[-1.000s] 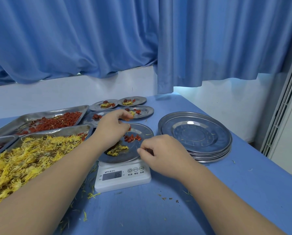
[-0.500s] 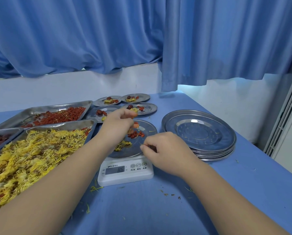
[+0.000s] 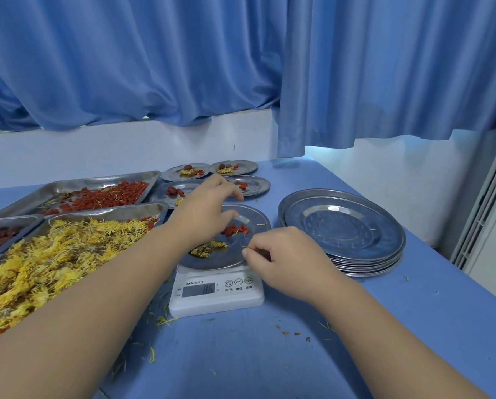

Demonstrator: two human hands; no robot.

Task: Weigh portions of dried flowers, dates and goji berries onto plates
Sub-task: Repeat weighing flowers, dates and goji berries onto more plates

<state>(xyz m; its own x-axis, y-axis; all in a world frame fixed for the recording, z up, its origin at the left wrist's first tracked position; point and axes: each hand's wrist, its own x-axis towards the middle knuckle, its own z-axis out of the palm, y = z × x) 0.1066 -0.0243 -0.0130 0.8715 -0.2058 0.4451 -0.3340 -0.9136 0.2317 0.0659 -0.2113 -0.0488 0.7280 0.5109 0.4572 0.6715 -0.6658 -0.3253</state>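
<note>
A person's bare forearms reach across a blue table (image 3: 270, 355). The left hand (image 3: 206, 210) hovers palm down over the far side of the plate (image 3: 258, 218) on the scale (image 3: 216, 298), fingers loosely spread with nothing visible between them. The right hand (image 3: 284, 262) is curled at the plate's near rim, thumb and forefinger pinched together; whether they grip the rim or a stray petal cannot be told.

That plate carries one small heap of dried flowers (image 3: 208, 247) and one cluster of goji berries (image 3: 235, 229).

Three steel trays lie to the left: the goji tray (image 3: 103, 178), the flower tray (image 3: 143, 208) and, cut by the frame edge, the date tray (image 3: 10, 218). Four filled plates (image 3: 258, 187) sit beyond the scale. One stack of empty plates (image 3: 341, 226) stands to its right; their number cannot be counted.
</note>
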